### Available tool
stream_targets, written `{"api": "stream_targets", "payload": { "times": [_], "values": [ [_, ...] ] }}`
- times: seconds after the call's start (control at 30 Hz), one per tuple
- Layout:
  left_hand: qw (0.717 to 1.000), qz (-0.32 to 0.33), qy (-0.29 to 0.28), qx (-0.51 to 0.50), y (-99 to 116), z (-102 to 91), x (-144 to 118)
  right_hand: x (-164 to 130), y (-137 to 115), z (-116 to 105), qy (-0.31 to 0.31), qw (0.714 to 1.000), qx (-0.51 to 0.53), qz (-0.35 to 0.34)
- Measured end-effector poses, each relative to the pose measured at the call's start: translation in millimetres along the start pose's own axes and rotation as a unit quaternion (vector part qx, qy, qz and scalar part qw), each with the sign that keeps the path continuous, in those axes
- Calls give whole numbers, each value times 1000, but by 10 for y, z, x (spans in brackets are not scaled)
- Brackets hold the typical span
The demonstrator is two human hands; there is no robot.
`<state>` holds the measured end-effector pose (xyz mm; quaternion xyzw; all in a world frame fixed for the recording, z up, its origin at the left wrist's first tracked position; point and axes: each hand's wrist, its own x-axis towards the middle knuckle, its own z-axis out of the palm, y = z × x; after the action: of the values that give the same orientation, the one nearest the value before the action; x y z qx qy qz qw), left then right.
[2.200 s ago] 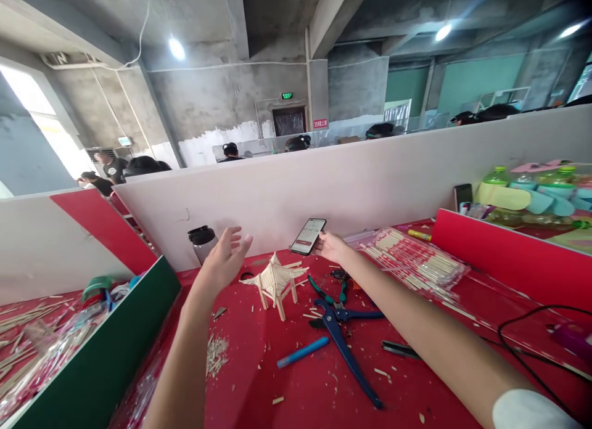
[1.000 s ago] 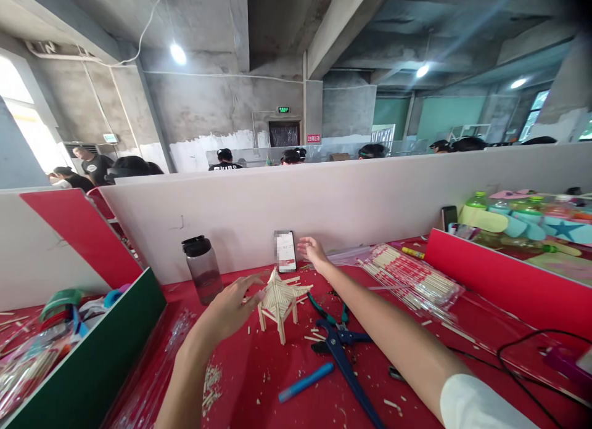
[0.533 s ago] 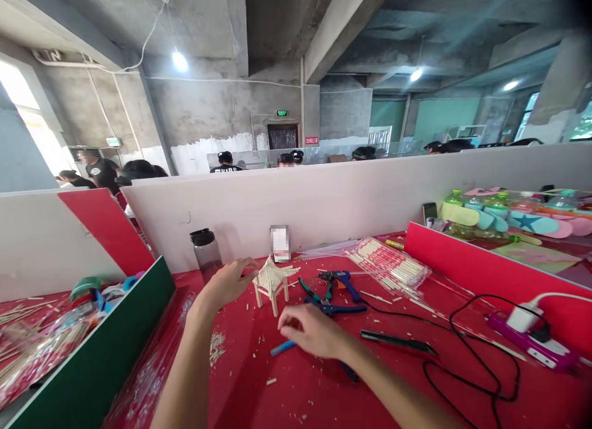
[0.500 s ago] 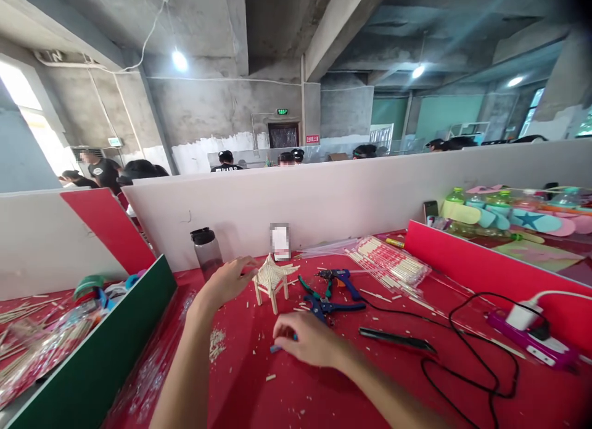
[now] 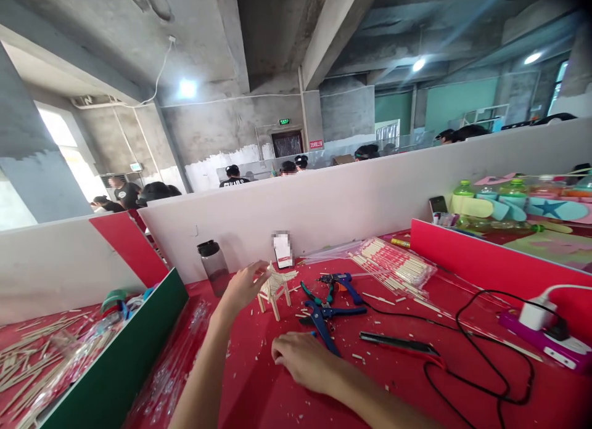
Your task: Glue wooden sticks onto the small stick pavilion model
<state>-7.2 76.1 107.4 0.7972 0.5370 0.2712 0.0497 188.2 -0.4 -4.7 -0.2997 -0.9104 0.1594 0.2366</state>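
On the red table [image 5: 393,386], as seen from the head camera, a small model of wooden sticks [image 5: 276,286] is stood upright on its legs, near the white partition [image 5: 351,201]. The left hand [image 5: 244,287] is held at the model's left side, its fingers [image 5: 259,270] loosely spread and reaching to the roof edge; whether they actually touch it cannot be told. The right hand [image 5: 300,361] is laid palm down on the table nearer the camera, fingers bent and relaxed. Whether anything is held beneath it cannot be told, since its underside is hidden.

Just beyond the right hand, blue-handled cutters [image 5: 324,321] are seen lying flat, and green-handled pliers [image 5: 309,291] are found just behind them. A blue glue gun [image 5: 340,281] is laid to the right of the model, with a black cable [image 5: 467,330] looped across the table towards a purple power strip [image 5: 546,339]. A dark flat tool [image 5: 398,343] is placed to the right of the right hand. A packet of wooden sticks [image 5: 398,265] is spread along the far right of the table. A phone [image 5: 282,250] is propped against the partition behind the model, and a dark bottle [image 5: 213,269] is stood to its left. Wood chips are scattered over the cloth.
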Motion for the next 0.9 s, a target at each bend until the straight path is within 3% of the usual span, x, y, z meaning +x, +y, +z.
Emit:
{"api": "stream_targets", "payload": {
  "times": [0.2,0.4,0.67,0.9],
  "values": [
    [998,-11,64,-8,-35,196,68,85,118,-146,125,983,125,40],
    [999,-7,49,-5,-22,38,55,130,217,-222,196,936,280,86],
    [999,23,-5,30,234,-3,15,196,344,-177,202,848,471,131],
    [1000,14,-6,17,215,33,26,211,392,-202,228,822,499,155]
  ]
}}
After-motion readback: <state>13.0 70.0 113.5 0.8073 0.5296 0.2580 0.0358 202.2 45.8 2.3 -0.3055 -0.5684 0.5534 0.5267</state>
